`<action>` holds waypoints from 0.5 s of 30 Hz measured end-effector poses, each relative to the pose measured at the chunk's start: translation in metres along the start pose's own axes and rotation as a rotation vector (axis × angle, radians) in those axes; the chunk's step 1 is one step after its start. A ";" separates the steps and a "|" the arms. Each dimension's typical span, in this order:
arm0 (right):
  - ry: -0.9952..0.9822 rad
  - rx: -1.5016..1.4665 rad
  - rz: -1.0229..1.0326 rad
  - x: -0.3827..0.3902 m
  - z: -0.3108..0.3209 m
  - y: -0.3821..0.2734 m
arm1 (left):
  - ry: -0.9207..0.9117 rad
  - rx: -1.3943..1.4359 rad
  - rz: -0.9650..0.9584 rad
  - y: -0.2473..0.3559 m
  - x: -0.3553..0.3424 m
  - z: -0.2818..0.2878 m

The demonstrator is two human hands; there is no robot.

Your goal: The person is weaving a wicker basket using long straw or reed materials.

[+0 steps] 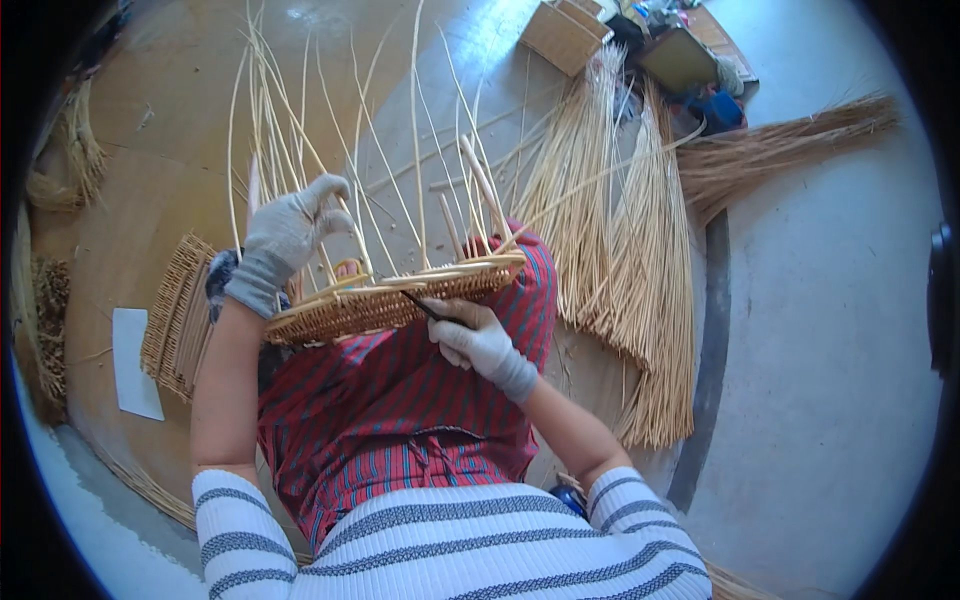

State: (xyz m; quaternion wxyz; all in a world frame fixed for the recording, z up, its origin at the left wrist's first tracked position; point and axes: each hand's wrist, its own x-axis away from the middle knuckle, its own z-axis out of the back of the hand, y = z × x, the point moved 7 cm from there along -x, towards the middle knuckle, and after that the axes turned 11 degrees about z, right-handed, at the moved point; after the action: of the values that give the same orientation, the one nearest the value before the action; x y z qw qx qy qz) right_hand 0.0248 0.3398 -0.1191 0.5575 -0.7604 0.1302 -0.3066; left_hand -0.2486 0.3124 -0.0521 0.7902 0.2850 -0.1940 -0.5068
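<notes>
A partly woven wicker panel (370,312) rests across my lap, with long pale willow rods (415,150) standing up from its far edge. My left hand (290,230), in a whitish work glove, is above the panel's left part, its fingers closed around one of the rods. My right hand (475,342), also gloved, is closed around a slim dark tool (430,308). That tool's narrow end touches the panel's near side, right of the middle; whether it is an awl or a knife I cannot tell.
Large bundles of pale rods (640,270) lie on the floor to the right, beside a browner bundle (790,150). A cardboard box (563,38) and a blue container (718,110) stand behind them. Left of me lie a flat woven piece (175,315) and a white sheet (135,363).
</notes>
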 end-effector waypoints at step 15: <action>0.143 -0.152 0.229 0.005 -0.030 0.009 | 0.041 -0.033 -0.026 0.005 0.009 0.004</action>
State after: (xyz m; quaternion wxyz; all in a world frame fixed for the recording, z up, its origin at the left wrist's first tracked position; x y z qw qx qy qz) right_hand 0.0122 0.3110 -0.1200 0.5191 -0.7567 0.2784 -0.2837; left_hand -0.2440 0.3050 -0.0451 0.7918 0.2846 -0.1656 -0.5144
